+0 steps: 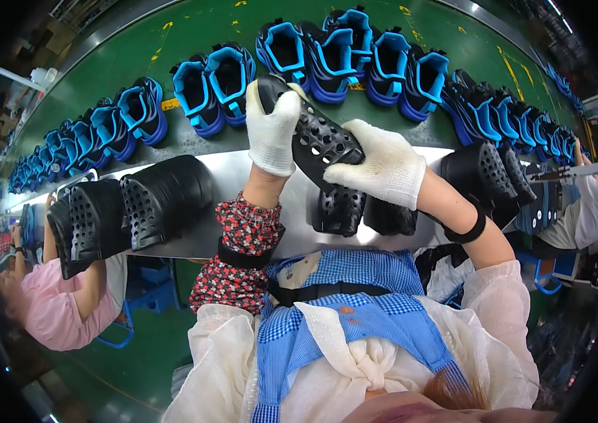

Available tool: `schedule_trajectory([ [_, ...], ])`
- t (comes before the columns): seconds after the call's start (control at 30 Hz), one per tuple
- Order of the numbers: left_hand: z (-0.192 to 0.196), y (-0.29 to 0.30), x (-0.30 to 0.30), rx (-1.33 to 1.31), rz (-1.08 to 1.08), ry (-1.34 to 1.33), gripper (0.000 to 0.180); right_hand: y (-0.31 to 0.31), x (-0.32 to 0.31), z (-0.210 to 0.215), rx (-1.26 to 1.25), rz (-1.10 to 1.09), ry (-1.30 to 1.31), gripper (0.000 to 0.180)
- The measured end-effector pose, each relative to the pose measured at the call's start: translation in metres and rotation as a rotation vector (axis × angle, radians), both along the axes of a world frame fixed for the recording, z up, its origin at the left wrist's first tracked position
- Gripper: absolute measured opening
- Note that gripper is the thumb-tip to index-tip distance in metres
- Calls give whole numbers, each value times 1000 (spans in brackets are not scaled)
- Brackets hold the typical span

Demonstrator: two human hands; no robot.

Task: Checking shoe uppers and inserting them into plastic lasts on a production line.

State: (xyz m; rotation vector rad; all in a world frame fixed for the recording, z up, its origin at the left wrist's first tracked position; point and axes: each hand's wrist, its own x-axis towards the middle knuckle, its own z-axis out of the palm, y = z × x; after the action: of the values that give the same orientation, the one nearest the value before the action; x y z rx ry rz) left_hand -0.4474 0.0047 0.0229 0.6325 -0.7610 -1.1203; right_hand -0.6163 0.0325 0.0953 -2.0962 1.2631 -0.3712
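Note:
Both my hands wear white knit gloves and hold one black perforated shoe part [316, 134] above a shiny metal bench. My left hand [271, 127] grips its far end. My right hand [383, 168] clasps its near end. Below the part, two more black shoe pieces [341, 210] lie on the bench, next to my wrists. Behind the bench, a green conveyor [193, 35] carries a row of blue and black shoes [341, 53].
The metal bench [242, 169] holds stacks of black perforated parts at the left [137, 204] and at the right [486, 176]. A person in a pink sleeve [59, 310] sits at my left. Another person's white sleeve [592, 204] is at my right.

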Motion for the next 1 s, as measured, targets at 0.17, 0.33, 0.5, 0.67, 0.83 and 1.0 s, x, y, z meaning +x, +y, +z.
schedule_trajectory([
  [0.17, -11, -32, 1, 91, 218, 7, 17, -23, 18, -10, -123, -29, 122, 42],
  [0.33, -31, -80, 10, 114, 33, 20, 19, -64, 27, -15, -179, -31, 227, 35],
  [0.5, -55, -121, 39, 394, -67, -867, 44, -119, 19, -3, -120, -17, 488, 41],
  [0.67, -70, -127, 26, 263, 101, -1365, 26, -161, 33, 6, -129, 68, 586, 47],
  [0.83, -50, -92, 17, 227, -89, -1448, 28, -198, 51, 14, 106, 217, 557, 51],
  [1.0, -38, -84, 11, 411, -276, -1566, 38, -202, 98, -41, -116, 131, 772, 46],
])
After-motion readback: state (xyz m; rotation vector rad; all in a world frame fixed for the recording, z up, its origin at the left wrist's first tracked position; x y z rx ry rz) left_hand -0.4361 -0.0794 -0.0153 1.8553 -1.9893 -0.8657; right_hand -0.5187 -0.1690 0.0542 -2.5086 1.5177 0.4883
